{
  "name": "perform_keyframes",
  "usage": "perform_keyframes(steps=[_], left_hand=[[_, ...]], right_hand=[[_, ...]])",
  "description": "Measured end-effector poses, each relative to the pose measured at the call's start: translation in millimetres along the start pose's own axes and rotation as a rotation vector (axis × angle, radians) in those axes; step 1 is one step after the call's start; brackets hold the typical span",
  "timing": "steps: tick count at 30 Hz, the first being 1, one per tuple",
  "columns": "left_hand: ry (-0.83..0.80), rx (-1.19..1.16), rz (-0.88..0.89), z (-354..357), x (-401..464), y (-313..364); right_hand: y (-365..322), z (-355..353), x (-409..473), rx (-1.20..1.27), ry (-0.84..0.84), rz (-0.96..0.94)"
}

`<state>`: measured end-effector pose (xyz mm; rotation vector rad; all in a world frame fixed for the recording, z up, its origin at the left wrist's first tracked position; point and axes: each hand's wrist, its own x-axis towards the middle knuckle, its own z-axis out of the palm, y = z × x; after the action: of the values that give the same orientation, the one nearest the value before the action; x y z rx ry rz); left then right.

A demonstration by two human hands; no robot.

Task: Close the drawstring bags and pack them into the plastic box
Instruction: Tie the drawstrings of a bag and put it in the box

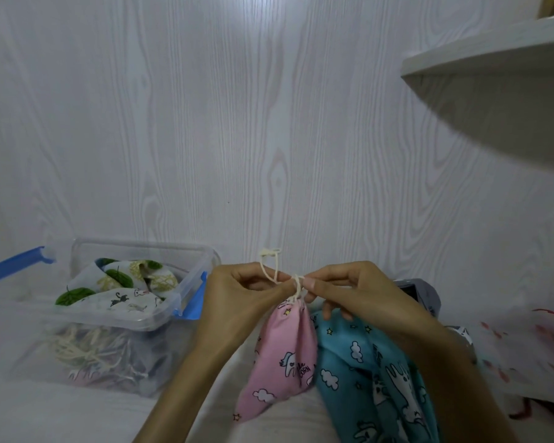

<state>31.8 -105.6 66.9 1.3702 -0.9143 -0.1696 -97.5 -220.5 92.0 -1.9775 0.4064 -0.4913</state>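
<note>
Knotting is in hand: left hand (pixel 237 289) and right hand (pixel 349 289) pinch the cord (pixel 296 282) of the pink bag (pixel 285 353), right of the plastic box (pixel 135 302); packing likely follows.

White surface (pixel 29 417) carries a clear plastic box (pixel 115 318) left of the hands, a teal printed bag (pixel 371 378) beneath the right hand, and a white red-patterned cloth (pixel 525 350) further right.

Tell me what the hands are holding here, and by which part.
Both hands, left and right, pinch the cream drawstring at the gathered neck of the pink bag, which hangs below.
</note>
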Motion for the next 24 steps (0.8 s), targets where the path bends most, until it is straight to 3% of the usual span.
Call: perform_keyframes(steps=[5,8,13,16,20,24], left_hand=[[-0.121,0.034,-0.005,-6,1,2],[-0.076,0.164,0.018,-15,6,1],[-0.178,0.31,-0.012,-20,6,-4],[-0.363,0.476,-0.041,-25,5,-9],[-0.663,0.573,-0.089,-42,6,-8],[-0.684,0.527,-0.165,-49,5,7]], right_hand=[[3,-6,2,-0.098,0.157,-0.04],[6,-15,0,-0.214,0.169,-0.043],[9,-17,-1,-0.525,-0.037,0.031],[9,-13,-3,-0.619,-0.189,0.105],[10,-9,-3,-0.457,-0.187,0.089],[11,4,0,-0.276,-0.083,0.103]])
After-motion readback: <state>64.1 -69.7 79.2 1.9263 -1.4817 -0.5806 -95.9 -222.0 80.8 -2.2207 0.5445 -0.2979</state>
